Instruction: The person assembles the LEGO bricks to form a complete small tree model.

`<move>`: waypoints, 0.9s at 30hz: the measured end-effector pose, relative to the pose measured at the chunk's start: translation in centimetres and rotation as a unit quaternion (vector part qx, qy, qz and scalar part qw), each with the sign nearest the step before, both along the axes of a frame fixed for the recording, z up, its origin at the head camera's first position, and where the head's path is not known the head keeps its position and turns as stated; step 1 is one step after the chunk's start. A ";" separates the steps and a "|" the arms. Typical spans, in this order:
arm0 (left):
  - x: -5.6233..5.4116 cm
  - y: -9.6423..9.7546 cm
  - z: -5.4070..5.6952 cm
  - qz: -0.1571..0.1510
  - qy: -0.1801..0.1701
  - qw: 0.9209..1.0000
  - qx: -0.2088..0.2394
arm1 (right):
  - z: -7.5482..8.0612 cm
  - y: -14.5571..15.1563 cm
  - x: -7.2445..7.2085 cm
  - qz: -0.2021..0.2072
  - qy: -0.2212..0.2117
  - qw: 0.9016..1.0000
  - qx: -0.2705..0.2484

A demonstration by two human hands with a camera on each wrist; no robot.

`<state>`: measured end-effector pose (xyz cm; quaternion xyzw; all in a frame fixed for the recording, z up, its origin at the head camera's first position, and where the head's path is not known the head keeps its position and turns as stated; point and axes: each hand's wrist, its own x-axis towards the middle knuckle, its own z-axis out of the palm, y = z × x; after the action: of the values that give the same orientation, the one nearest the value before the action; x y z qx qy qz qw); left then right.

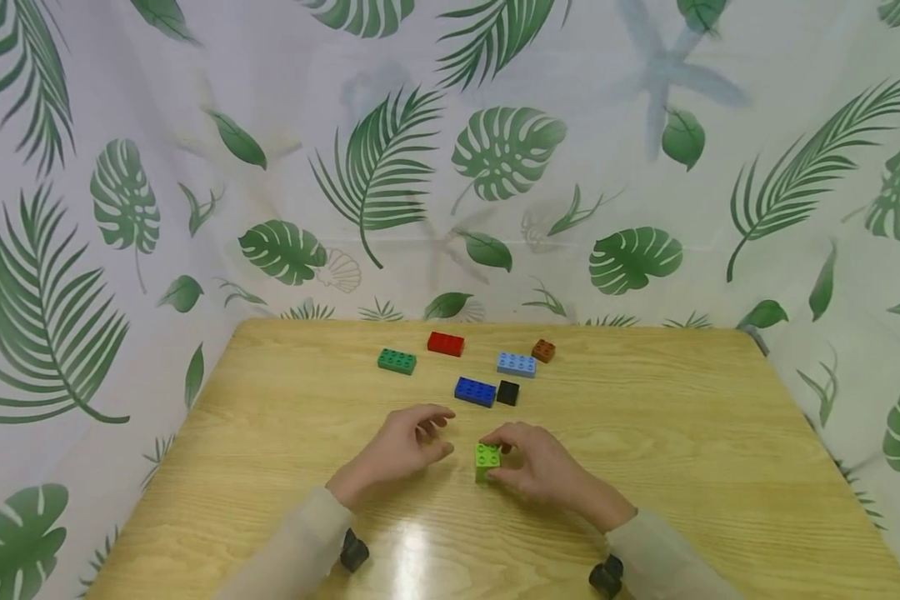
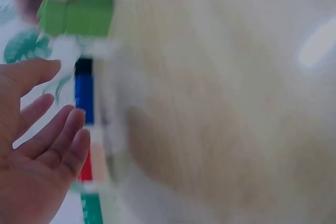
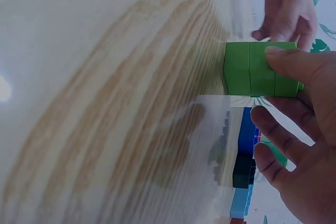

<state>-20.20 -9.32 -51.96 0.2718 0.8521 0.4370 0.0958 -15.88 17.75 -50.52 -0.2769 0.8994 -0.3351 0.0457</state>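
Observation:
A small stack of lime-green toy bricks stands upright on the table near its middle, studs on top. Two seams cross the side of this green stack in the right wrist view. My right hand pinches it between thumb and fingers from the right, the thumb lying on its upper part. To the left of the stack is my left hand, holding nothing, its fingers loosely bent and a gap between it and the bricks.
Behind the hands lie a blue brick, a black brick, a light blue brick, a brown brick, a red brick and a dark green brick. A leaf-print curtain borders the wooden table.

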 end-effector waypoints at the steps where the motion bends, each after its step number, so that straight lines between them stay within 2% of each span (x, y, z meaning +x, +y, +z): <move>1: -0.4 -0.4 0.2 0.019 0.010 1.000 0.005 | 0.0 0.0 0.0 0.001 0.000 1.000 0.000; 4: -1.9 -1.6 0.8 0.078 0.037 0.996 0.016 | 0.0 0.2 0.0 0.002 0.000 1.000 0.001; 7: -3.4 -2.5 1.0 0.115 0.066 0.991 0.024 | 0.0 0.2 -0.1 0.004 0.000 1.000 0.002; 11: -5.1 -3.2 0.9 0.139 0.097 0.985 0.007 | -0.1 0.3 -0.1 0.006 -0.007 1.000 0.005; 15: -6.2 -3.5 0.6 0.165 0.098 0.981 -0.023 | 0.0 0.4 0.0 0.006 -0.011 1.000 0.008; 19: -7.0 -3.5 0.4 0.184 0.089 0.978 -0.046 | 0.0 0.4 0.0 0.003 -0.016 1.000 0.011; 27: -8.0 -3.5 -0.1 0.203 0.111 0.970 -0.082 | 0.3 0.4 0.1 0.001 -0.022 1.000 0.011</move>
<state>-28.21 -12.78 -52.08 0.1317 0.9274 0.3433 -0.0682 -15.79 18.12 -50.23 -0.2703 0.9014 -0.3313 0.0686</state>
